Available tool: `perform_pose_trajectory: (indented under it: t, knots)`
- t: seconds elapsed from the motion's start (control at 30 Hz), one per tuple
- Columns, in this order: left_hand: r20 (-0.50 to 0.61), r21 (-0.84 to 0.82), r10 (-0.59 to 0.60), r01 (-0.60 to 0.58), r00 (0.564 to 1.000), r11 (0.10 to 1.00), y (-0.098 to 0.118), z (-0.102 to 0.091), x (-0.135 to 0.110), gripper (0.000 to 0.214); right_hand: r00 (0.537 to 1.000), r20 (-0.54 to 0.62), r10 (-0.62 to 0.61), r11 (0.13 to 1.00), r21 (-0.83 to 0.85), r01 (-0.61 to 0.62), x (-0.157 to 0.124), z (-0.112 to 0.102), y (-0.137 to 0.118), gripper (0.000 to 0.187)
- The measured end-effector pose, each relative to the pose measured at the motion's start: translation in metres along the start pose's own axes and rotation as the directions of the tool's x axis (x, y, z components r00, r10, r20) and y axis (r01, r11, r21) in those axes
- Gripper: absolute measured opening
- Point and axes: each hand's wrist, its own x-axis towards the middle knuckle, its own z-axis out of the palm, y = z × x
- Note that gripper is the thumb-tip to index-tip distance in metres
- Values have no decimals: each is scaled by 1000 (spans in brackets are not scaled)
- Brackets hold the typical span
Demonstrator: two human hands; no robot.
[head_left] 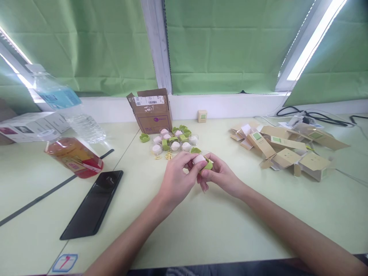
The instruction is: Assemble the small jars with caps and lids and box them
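In the middle of the table my left hand [178, 179] is closed on a small white rounded piece [198, 159], thumb and fingers at its sides. My right hand [222, 174] is closed on a green holder [209, 165] that touches the white piece. Whether the two are joined I cannot tell, as fingers cover part of them. Just beyond lie several white domed pieces in clear cups [175, 145], along with green flower-shaped pieces [144, 137] and green blocky holders [165, 144]. A few small yellow pieces [168, 155] lie in front of them.
An open cardboard box [152, 115] stands behind the cups, a small carton [202, 116] to its right. Flattened cartons [284, 147] and cables [313, 115] are at right. At left are a water bottle [64, 101], a red drink bottle [75, 157] and a phone [93, 205].
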Motion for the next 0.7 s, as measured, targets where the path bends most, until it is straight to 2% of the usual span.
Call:
perform_pose_trajectory:
  t: [0.43, 0.57, 0.63, 0.7]
  knots:
    - [-50, -115, -27, 21, 998, 993, -4, 8, -1, 17, 999, -53, -5, 999, -44, 3, -4, -2, -2, 47]
    - [-134, -140, -82, 63, 988, 988, -4, 9, -2, 23, 999, -31, -26, 999, -24, 26, -4, -4, -5, 45]
    - [-150, -171, -50, 24, 987, 985, -5, 10, -2, 22, 999, -25, -42, 999, 9, 42, -3, -3, -6, 42]
    - [-117, -237, 22, -49, 993, 970, -7, 12, -3, 19, 997, -43, -64, 997, 47, 66, -3, -3, -9, 40]
